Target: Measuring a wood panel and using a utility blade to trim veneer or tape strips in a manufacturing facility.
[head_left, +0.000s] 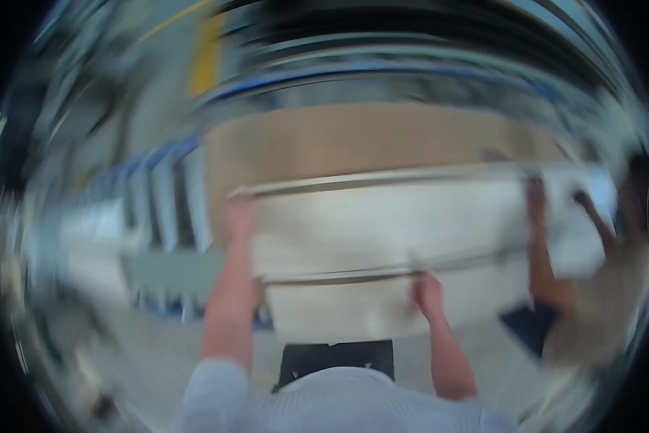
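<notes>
Before me is a long cream-white panel-like piece (pixel 382 224) with raised edges or folds running along its length; motion blur hides its exact kind. My left hand (pixel 240 208) is closed on its far left corner, arm stretched out. Closer to my body, my right hand (pixel 428 290) grips the nearer raised edge (pixel 339 277), right of the middle. At the piece's right end, a co-worker's hand (pixel 535 193) touches the far edge, and the other hand (pixel 583 198) is near that same end. The fingers are smeared.
Beyond the piece lies a brown flat surface (pixel 382 137), with a blue-edged frame (pixel 324 76) behind it. Grey slats or rollers (pixel 173 198) are at the left. The co-worker (pixel 602 303) stands close on the right. A yellow strip (pixel 206 58) marks the floor far left.
</notes>
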Available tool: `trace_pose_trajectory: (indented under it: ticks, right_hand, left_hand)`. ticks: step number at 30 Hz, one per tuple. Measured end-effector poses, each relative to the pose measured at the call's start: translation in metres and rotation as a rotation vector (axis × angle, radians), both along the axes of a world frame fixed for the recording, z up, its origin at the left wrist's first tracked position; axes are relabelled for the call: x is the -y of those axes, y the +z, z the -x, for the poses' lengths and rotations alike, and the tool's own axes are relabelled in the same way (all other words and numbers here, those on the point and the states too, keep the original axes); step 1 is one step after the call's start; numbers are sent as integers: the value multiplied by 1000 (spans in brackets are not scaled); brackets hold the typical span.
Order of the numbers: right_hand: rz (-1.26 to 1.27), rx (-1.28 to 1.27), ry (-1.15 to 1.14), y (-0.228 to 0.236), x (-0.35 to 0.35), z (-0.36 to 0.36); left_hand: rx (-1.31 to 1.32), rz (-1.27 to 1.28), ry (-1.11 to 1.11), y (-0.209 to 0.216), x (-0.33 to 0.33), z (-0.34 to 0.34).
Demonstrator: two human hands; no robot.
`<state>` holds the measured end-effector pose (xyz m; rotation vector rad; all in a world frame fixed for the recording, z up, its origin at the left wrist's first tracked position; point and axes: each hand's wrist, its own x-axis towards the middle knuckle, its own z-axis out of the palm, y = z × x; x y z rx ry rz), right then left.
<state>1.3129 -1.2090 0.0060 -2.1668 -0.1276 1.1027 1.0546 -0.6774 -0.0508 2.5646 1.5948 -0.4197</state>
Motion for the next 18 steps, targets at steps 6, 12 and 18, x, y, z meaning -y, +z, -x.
trace_pose_trajectory:
  ticks: [6, 12, 18]
  right_hand:
    - [-37, -139, -331, 22, 19, -3]
    - [-77, 5, -136, 60, -40, 69]
    - [120, 277, -22, 50, -54, 242]
  left_hand:
    - [670, 184, 625, 55, 34, -14]
    - [725, -135, 563, 82, -44, 234]
    - [281, -345, 540, 99, -274, 470]
